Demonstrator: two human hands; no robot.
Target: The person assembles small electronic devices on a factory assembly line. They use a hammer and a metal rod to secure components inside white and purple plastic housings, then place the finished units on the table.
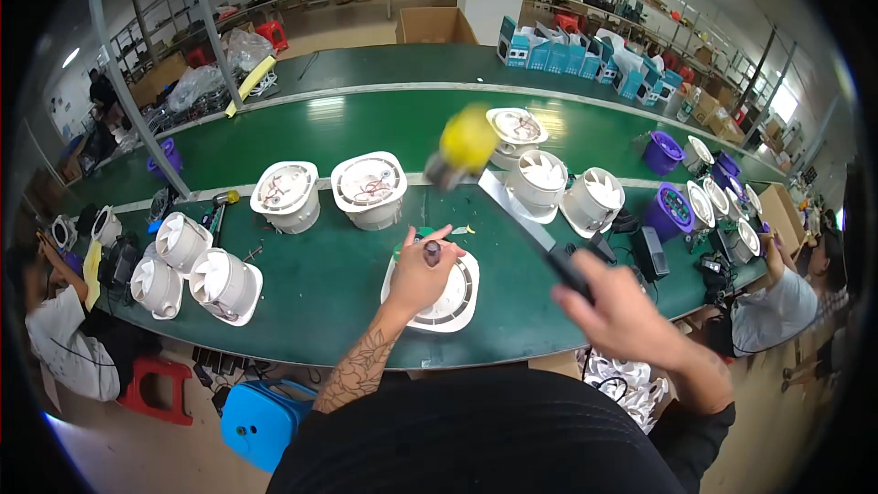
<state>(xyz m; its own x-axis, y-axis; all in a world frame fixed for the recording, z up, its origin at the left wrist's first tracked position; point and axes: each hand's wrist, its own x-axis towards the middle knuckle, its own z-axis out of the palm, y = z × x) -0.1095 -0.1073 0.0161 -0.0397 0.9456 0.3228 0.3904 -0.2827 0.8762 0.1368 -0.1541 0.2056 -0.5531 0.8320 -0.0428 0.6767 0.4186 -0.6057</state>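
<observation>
My left hand is closed around an upright tool with a dark, rounded handle end; its lower part is hidden. Beneath that hand, a white round fan housing lies on the green bench near its front edge, partly covered by my fingers. A bit of green shows beside the fingertips. My right hand grips the black handle of a hammer, raised to the right of the housing. Its yellow and grey head is smeared by motion.
White fan units stand at left, behind and at right on the bench. Purple tubs and black adapters sit farther right. Blue boxes line the back. People work at both sides; a blue stool is below.
</observation>
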